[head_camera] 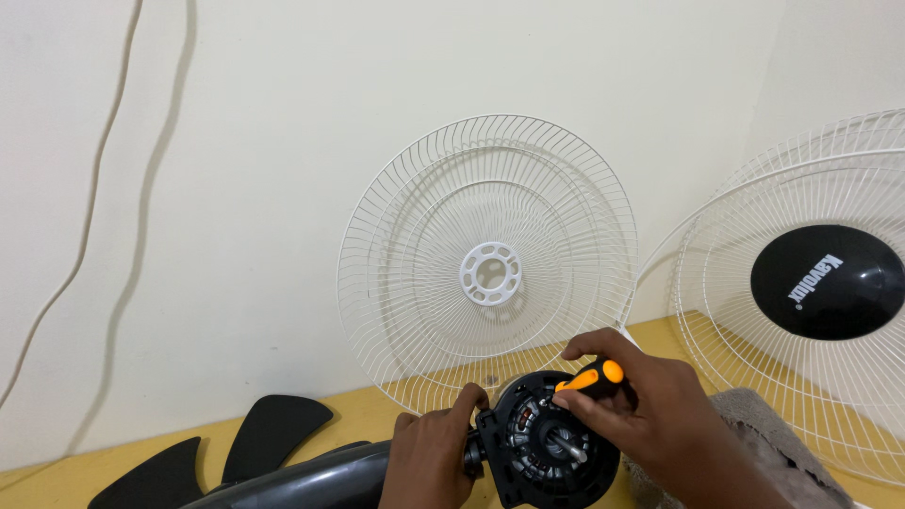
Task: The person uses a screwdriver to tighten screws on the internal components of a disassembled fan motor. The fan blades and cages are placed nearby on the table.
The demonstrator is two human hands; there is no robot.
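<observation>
A black fan motor housing (pixel 537 443) lies at the bottom centre, its round face and metal shaft (pixel 568 451) turned toward me. My left hand (pixel 429 457) grips the housing's left side, the thumb resting on its rim. My right hand (pixel 650 415) holds a screwdriver with an orange and black handle (pixel 591 377), pressed against the upper right of the motor face. The screwdriver's tip is hidden by my fingers.
A white wire fan guard (pixel 485 264) leans on the cream wall behind the motor. A second white guard with a black centre cap (pixel 825 281) stands at the right. Black fan blades (pixel 236 443) lie at the lower left on the yellow table (pixel 368 405). A grey cloth (pixel 764 434) lies at the right. A white cable (pixel 90 203) hangs on the wall.
</observation>
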